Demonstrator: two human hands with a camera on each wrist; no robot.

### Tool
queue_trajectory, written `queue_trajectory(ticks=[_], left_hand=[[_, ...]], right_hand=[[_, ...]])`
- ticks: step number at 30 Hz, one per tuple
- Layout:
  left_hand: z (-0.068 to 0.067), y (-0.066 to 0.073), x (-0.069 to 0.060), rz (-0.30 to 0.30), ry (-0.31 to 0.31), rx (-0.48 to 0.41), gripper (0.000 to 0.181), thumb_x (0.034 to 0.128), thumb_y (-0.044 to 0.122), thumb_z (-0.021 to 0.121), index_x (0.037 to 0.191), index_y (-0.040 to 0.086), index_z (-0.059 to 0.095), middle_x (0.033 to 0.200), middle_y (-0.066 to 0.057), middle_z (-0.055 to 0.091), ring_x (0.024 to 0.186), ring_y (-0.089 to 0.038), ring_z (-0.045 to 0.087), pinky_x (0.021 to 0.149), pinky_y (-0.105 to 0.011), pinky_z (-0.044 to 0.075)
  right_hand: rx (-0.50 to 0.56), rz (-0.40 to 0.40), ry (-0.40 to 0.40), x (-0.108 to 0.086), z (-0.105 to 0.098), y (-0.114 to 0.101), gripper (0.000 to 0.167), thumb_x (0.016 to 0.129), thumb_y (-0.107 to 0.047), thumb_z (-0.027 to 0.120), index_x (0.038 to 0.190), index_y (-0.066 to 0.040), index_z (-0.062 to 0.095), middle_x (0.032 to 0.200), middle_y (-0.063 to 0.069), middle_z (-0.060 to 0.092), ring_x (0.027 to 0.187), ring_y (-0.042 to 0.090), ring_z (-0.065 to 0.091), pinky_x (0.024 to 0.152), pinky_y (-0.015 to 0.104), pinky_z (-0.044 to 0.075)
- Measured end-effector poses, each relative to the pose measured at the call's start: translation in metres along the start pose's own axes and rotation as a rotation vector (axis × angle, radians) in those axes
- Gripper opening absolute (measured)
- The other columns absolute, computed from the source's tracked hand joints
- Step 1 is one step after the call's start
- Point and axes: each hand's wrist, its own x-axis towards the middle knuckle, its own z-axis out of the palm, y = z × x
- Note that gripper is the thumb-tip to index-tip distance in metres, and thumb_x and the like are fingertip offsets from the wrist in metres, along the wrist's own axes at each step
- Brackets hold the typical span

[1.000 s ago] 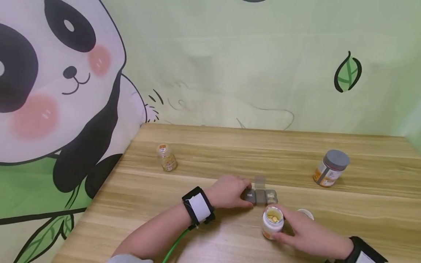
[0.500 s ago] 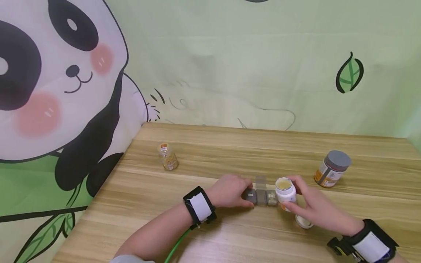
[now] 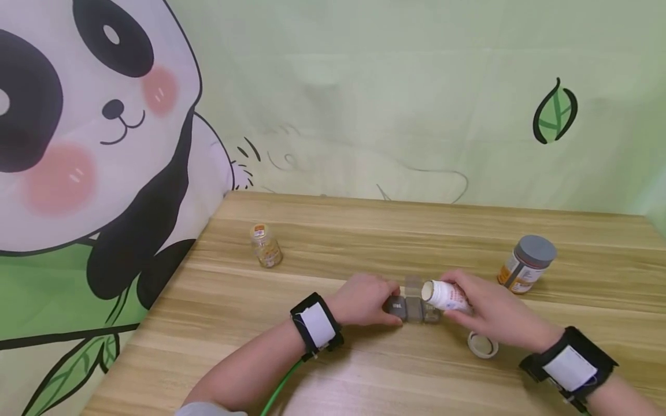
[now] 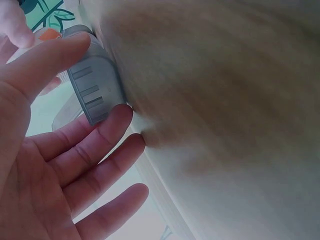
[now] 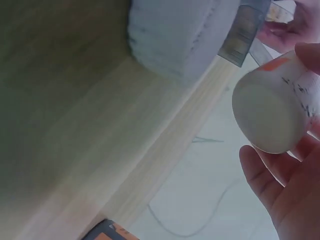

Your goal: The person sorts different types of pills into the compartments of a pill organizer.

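My left hand point(image 3: 364, 300) grips the left end of a small grey pill organizer point(image 3: 414, 309) between thumb and fingers. In the left wrist view the ribbed end of the pill organizer point(image 4: 95, 85) shows between them. The organizer's middle compartment has its clear lid point(image 3: 413, 284) flipped back. My right hand point(image 3: 494, 309) holds a white pill bottle point(image 3: 448, 296), tilted left with its uncapped mouth above the organizer. The right wrist view shows the base of the pill bottle point(image 5: 270, 117); its contents are hidden there.
The white bottle cap point(image 3: 483, 345) lies on the wooden table point(image 3: 333, 370) below my right hand. A clear jar point(image 3: 266, 247) stands at the back left. A grey-lidded jar point(image 3: 526, 264) stands at the back right, near the panda-printed backdrop point(image 3: 333, 115).
My right hand has raised the pill bottle from in front of the organizer, moved it right, and tipped it leftward over the organizer. The left hand has kept its hold.
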Motion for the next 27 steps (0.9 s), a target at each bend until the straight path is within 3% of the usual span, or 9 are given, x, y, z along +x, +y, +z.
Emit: queue_trajectory(ticks=[6,12,27], left_hand=[[-0.001,0.001,0.000,-0.003,-0.004,0.002,0.042,0.0803,0.051,0.075,0.101,0.015,0.064,0.071,0.014,0.050,0.060,-0.003,0.045,0.051,-0.019,0.034],[-0.001,0.000,0.000,-0.011,-0.010,-0.002,0.042,0.0802,0.051,0.075,0.101,0.016,0.064,0.071,0.014,0.049,0.060,-0.003,0.045,0.050,-0.019,0.033],[-0.001,0.000,0.000,-0.019,-0.020,-0.025,0.041,0.0806,0.050,0.075,0.101,0.016,0.064,0.072,0.014,0.050,0.060,-0.003,0.045,0.051,-0.018,0.033]], right_hand=[[-0.085,-0.054,-0.051,0.004,0.002,0.001,0.047,0.084,-0.023,0.077,0.125,-0.014,0.054,0.106,-0.005,0.059,0.088,0.005,0.055,0.073,0.031,0.050],[-0.175,-0.120,-0.053,0.008,0.002,0.000,0.048,0.083,-0.024,0.077,0.124,-0.010,0.058,0.109,0.002,0.062,0.092,0.014,0.060,0.076,0.039,0.051],[-0.267,-0.150,-0.099,0.013,-0.006,-0.004,0.050,0.082,-0.026,0.077,0.126,-0.008,0.060,0.108,0.007,0.061,0.093,0.022,0.061,0.078,0.045,0.051]])
